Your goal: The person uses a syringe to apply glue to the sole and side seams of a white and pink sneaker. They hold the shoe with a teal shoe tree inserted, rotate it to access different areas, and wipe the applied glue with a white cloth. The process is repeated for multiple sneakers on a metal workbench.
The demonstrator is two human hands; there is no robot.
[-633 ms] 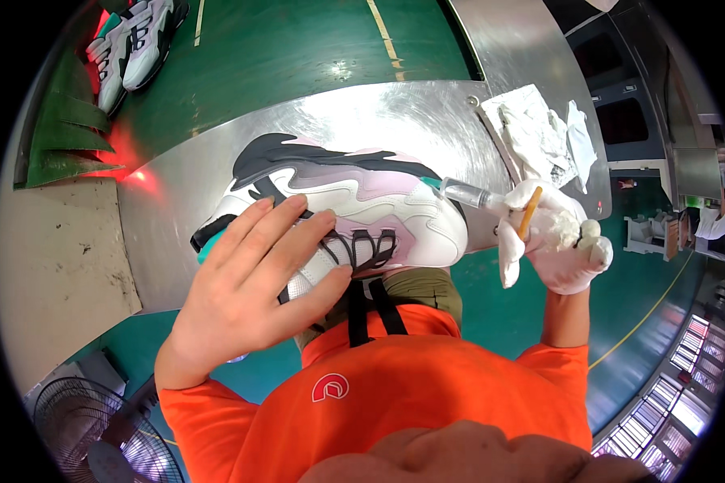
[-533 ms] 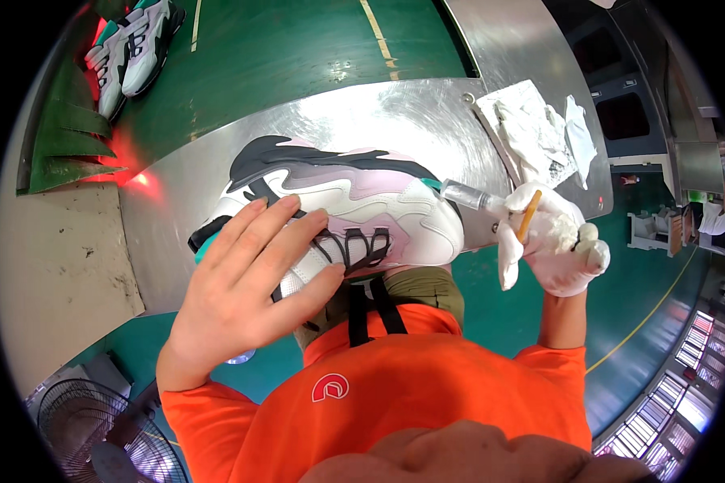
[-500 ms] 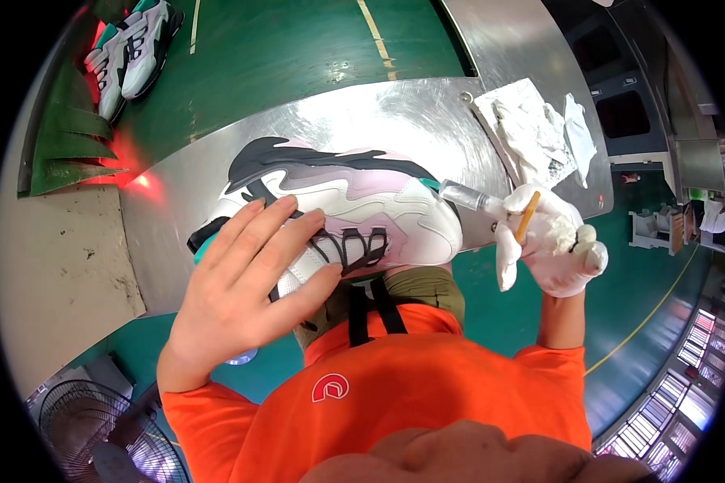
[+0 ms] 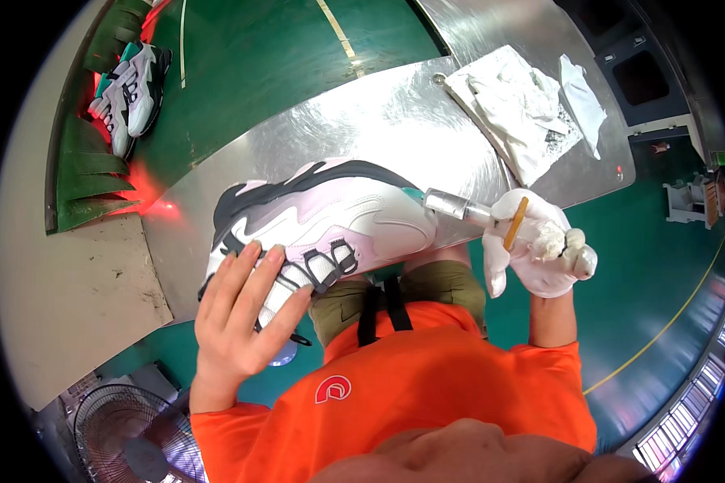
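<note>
A white, lilac and black sneaker (image 4: pixel 379 216) lies on its side across the near edge of the metal table, its dark sole edge facing away from me. My bare left hand (image 4: pixel 246 302) holds its left end, the fingers over the black straps and the thumb apart on the near side. In a white glove, my right hand (image 4: pixel 540 245) grips a clear, syringe-like tube (image 4: pixel 447 203) whose far end meets the shoe's right end. A thin tan stick (image 4: pixel 516 223) also sits between its fingers. White, crumpled material (image 4: pixel 549 240) shows at the glove's palm.
White cloths (image 4: pixel 503 113) lie on a board at the right of the metal table (image 4: pixel 354 121). More sneakers (image 4: pixel 133 92) rest by green strip flaps (image 4: pixel 97 177) at far left, near red light. A tan board (image 4: pixel 80 282) adjoins the table. A fan (image 4: pixel 141 443) stands lower left.
My view has shifted. The sneaker has turned a little, its left end coming nearer to me with my left hand. My right hand keeps the tube and stick at the shoe's right end.
</note>
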